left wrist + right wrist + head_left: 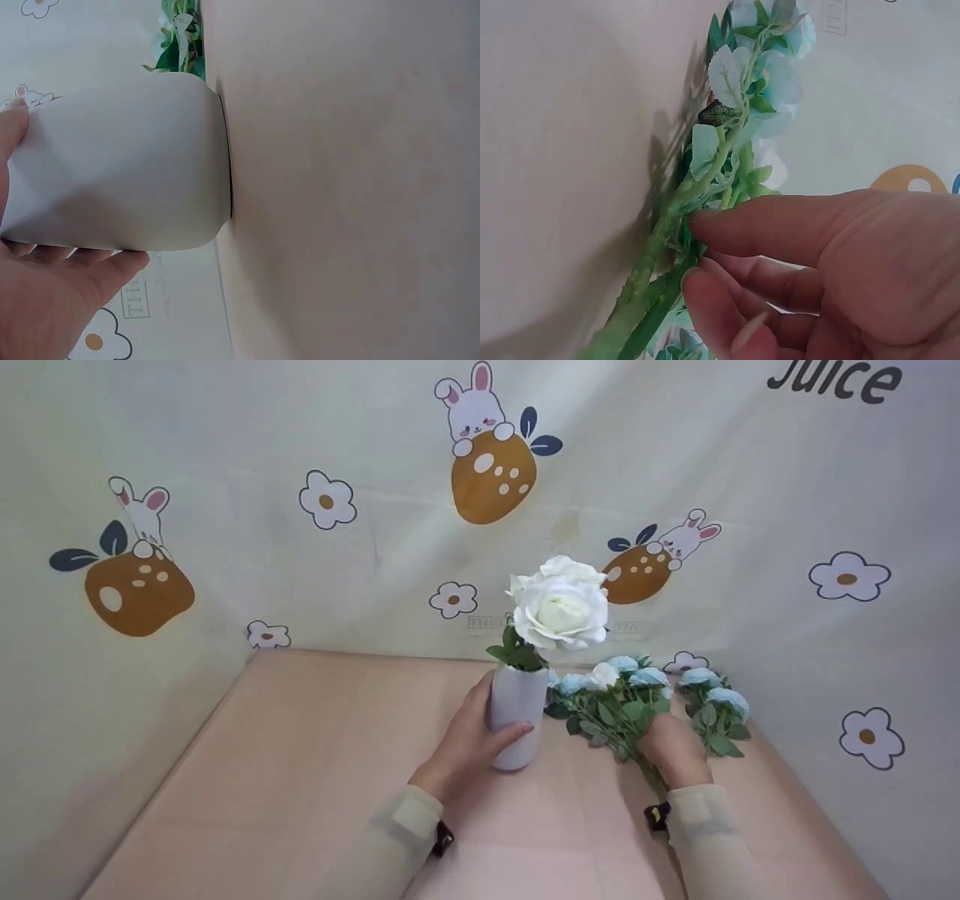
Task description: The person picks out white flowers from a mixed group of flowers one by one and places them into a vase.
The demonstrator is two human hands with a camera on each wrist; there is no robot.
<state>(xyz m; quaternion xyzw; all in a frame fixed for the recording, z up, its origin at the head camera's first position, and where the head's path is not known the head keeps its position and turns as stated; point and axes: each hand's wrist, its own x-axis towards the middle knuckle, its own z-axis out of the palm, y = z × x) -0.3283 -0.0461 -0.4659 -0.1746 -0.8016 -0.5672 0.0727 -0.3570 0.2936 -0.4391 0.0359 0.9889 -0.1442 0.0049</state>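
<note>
A white vase (517, 720) stands upright on the table with large white roses (561, 607) and green leaves in its mouth. My left hand (469, 735) grips the vase from the left; in the left wrist view its fingers (112, 274) lie along one side of the vase (127, 165). On the right, a bunch of pale blue flowers (649, 676) lies with its leafy stems towards me. My right hand (679, 750) is at these stems. In the right wrist view the hand (795, 270) has its thumb and a finger pinching at the green stems (660, 262), with the other fingers curled.
More blue flowers (726, 701) lie to the right of my right hand, near the table's edge. A single white bloom (604, 675) shows among the bunch. Behind the pinkish table (315, 765) hangs a pale printed cloth (360, 570) with rabbits and flowers.
</note>
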